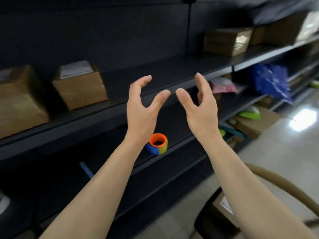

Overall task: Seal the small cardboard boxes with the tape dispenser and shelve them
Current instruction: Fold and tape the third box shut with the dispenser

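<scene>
Head view: left hand [141, 109] and right hand [200, 107] released, holding nothing.
Shelf [103, 112]: boxes [81, 88] placed, seemingly taped.
Remaining: likely more boxes.

Matt brown cardboard boxes [81, 84] on matt dark metal shelving [120, 107]; glossy pale floor [284, 144].

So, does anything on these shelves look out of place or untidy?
On the lower shelf, the crumpled blue plastic bag at right hangs over the front edge, untidy. The colourful tape dispenser lies close to that edge too, where it might slip.
</scene>
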A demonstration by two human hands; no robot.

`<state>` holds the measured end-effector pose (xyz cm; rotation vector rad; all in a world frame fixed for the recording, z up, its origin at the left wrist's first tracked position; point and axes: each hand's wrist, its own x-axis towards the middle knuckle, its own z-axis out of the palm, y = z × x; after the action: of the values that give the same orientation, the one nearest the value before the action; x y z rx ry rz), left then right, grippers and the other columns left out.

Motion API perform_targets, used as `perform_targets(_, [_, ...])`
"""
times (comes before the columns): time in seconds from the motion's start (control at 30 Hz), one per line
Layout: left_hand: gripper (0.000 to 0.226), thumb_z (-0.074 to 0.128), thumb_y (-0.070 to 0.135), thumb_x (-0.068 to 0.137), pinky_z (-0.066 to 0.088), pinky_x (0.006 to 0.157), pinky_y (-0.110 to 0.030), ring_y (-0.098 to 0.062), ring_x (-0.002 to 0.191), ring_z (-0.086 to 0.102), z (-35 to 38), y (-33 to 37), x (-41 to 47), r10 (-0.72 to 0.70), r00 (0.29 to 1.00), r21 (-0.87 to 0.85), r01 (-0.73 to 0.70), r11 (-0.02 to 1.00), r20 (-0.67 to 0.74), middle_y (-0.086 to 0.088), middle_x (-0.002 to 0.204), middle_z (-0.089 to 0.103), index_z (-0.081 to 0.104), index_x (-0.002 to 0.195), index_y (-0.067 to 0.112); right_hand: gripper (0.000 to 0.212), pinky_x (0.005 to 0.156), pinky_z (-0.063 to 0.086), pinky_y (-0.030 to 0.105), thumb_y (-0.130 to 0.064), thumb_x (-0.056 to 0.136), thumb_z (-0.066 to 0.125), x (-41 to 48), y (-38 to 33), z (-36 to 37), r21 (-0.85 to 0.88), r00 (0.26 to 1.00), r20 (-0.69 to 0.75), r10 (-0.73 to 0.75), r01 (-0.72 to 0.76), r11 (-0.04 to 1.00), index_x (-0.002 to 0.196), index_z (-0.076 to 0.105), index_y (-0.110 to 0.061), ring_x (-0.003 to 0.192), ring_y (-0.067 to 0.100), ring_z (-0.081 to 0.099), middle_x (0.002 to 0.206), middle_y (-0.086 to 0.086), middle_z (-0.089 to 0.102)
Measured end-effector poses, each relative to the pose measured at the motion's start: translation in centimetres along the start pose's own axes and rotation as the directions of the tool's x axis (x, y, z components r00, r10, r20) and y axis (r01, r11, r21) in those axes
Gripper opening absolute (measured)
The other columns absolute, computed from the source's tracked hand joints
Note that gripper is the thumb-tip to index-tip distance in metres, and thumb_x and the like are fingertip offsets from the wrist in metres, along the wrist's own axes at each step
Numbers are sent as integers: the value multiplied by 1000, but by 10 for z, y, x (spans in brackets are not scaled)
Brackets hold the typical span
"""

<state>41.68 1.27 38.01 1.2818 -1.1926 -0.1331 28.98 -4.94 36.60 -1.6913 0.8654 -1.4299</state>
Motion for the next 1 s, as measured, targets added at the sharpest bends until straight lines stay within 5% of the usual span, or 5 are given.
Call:
perform_targets(0.23, [46,67,43,82,29,95,-2,8,120,42,101,-9,-35,-78,931,-152,140,978,355,14,127,49,48,123,32,82,112,30,27,-57,81,63,-39,43,-106,-162,935,-305,180,-238,958,149,32,-24,138,7,33,152,-7,37])
perform_targets(0.37, [45,68,41,82,30,94,-1,7,119,43,157,-8,-76,-94,849,-182,217,959,520,13,126,50,49,122,30,78,102,27,13,-50,85,65,-77,67,-164,-171,857,-446,259,-366,915,149,31,-21,136,4,32,151,-5,37])
perform_targets(0.7, [45,67,39,83,30,79,7,10,110,43,248,-21,-188,-260,645,-36,407,913,719,14,123,48,49,123,29,80,110,29,34,-56,83,62,-184,142,-266,-137,644,-588,490,-676,724,148,32,-20,139,17,34,151,2,38])
perform_targets(1.0, [49,68,40,82,39,92,-24,-8,115,45,290,-73,-290,-425,451,243,406,881,785,7,121,47,49,123,22,74,110,36,42,-50,85,64,-267,206,-296,-41,452,-549,703,-854,518,146,37,-17,134,21,42,146,4,46])
